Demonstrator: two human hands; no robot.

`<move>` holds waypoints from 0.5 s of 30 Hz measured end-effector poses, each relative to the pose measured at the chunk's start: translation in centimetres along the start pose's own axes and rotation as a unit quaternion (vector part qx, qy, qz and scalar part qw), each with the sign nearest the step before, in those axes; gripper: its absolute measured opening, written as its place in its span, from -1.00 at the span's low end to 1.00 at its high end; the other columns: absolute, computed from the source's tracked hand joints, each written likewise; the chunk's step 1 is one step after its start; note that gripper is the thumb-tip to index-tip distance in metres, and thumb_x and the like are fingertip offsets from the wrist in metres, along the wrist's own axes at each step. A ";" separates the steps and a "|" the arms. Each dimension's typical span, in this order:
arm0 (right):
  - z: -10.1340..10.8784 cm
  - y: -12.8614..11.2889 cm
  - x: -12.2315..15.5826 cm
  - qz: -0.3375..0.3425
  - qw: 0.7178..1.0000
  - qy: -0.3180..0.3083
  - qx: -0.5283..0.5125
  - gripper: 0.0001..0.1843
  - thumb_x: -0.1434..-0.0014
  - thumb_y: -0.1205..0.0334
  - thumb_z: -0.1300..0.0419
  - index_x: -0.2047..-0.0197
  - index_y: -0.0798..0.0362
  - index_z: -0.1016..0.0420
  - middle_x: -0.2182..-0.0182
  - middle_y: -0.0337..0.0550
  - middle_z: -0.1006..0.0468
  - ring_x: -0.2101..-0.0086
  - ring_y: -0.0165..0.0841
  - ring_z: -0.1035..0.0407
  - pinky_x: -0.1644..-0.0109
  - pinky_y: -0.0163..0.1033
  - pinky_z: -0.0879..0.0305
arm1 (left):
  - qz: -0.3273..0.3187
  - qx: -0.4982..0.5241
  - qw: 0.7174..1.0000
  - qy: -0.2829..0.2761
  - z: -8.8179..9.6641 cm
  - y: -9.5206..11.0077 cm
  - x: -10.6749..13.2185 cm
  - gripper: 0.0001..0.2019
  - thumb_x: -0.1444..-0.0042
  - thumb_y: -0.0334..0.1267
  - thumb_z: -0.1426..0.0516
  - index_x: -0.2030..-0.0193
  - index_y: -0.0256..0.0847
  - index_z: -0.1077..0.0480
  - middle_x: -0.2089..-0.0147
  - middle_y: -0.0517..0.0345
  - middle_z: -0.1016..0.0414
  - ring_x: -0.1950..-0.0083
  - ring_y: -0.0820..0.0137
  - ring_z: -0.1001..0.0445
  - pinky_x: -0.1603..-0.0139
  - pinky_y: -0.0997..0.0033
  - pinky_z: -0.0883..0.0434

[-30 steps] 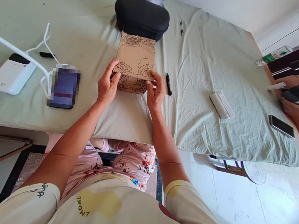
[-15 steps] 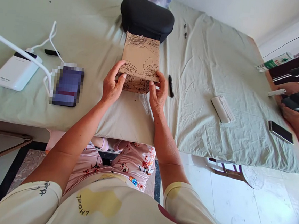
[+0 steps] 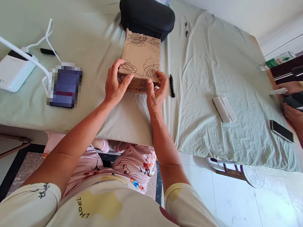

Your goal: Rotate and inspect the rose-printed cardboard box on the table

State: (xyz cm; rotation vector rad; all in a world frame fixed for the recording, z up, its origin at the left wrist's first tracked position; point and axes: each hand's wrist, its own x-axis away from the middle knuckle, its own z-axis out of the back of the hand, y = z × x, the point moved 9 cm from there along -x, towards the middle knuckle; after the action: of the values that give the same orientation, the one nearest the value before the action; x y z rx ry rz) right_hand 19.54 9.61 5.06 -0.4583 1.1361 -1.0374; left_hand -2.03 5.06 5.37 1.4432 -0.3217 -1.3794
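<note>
A brown cardboard box (image 3: 142, 54) with black scribbled rings on its faces sits on the cloth-covered table in front of me. My left hand (image 3: 116, 84) grips its near left corner, thumb on the front edge and fingers on the left side. At the near right corner, my right hand (image 3: 157, 91) holds the box the same way, its thumb at the front edge. Just right of the box lies a black marker (image 3: 172, 86). A black zip case (image 3: 146, 16) stands directly behind the box. The box's underside is hidden.
On the left are a white power bank (image 3: 10, 71) with a cable and a blurred phone (image 3: 65, 86). Rightward lie a pen (image 3: 186, 29), a white folded object (image 3: 224, 109) and another phone (image 3: 282, 131). Another person's hand (image 3: 299, 117) holds a dark device at the right edge.
My left thumb has shifted right along the box's front edge, and my right thumb has slid slightly left. The box stays in place; the whole view has shifted a little.
</note>
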 end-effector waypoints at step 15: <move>-0.4 0.0 -0.7 0.039 0.999 0.003 0.020 -0.39 -0.46 -0.31 -0.03 -0.42 -0.26 -0.33 -0.23 -0.03 -0.49 -0.10 -0.19 -0.49 -0.02 -0.04 -0.57 | 0.015 0.007 1.000 -0.004 -0.2 -1.0 -0.2 -0.39 -0.30 0.30 -0.17 -0.35 0.07 -0.28 -0.41 0.04 -0.44 -0.56 0.08 -0.27 -0.64 -0.06 -0.14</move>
State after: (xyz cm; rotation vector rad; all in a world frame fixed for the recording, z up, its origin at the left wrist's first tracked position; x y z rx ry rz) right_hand 19.15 10.24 5.25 -0.3760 1.1283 -0.9935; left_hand -2.40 5.71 4.65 1.4399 -0.3582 -1.3615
